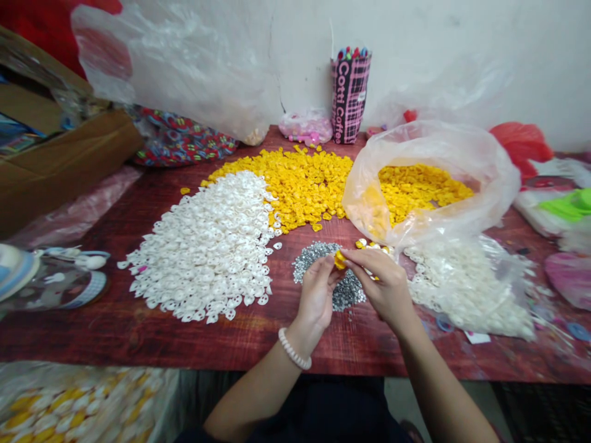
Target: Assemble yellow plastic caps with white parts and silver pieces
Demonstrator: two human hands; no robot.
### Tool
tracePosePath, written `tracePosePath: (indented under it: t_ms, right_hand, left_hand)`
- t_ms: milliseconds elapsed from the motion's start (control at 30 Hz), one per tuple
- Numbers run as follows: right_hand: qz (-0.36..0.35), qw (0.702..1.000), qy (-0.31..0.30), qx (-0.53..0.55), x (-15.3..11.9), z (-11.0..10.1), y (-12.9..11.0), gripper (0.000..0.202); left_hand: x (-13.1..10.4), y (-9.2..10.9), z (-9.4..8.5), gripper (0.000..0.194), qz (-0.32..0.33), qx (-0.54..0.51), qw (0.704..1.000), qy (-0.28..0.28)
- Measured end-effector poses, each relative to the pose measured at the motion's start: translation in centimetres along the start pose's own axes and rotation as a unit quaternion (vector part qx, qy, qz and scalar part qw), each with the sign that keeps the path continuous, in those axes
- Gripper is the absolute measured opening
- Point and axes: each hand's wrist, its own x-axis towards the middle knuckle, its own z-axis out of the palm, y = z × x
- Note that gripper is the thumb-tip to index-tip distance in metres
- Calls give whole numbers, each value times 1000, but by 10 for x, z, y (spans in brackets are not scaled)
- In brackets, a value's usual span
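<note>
My left hand (pixel 318 290) and my right hand (pixel 381 280) meet above the table, both pinching one small yellow plastic piece (pixel 340 259) between thumbs and fingertips. Below them lies a heap of tiny silver-grey bits (pixel 346 294), partly covered by my hands. A large pile of white plastic pieces (pixel 198 252), flat and drop-shaped with holes, spreads to the left. Behind it is a pile of yellow plastic pieces (pixel 309 184). Just past my right hand sit a few white-and-yellow pieces (pixel 364 244), partly hidden by it.
An open clear bag (pixel 494 178) of yellow pieces stands at right, with a bag of white pieces (pixel 475 295) before it. A clear bottle (pixel 60 280) lies at left near a cardboard box (pixel 69 160). A plaid bag (pixel 351 95) stands against the wall.
</note>
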Motion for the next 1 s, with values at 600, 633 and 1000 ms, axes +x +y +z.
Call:
tracePosePath:
  t_ms: [600,633,1000]
  right_hand:
    - [-4,999,-29,-20,-4,-1,7,23]
    - [-3,999,-28,-18,-4,-1,7,23]
    - [20,999,-45,11,0,-3,6,21]
  left_hand:
    - [-5,1,5,22,-29,70,997,33]
    - [-5,1,5,22,-28,70,997,34]
    - [-3,-2,2,24,1,85,995,47]
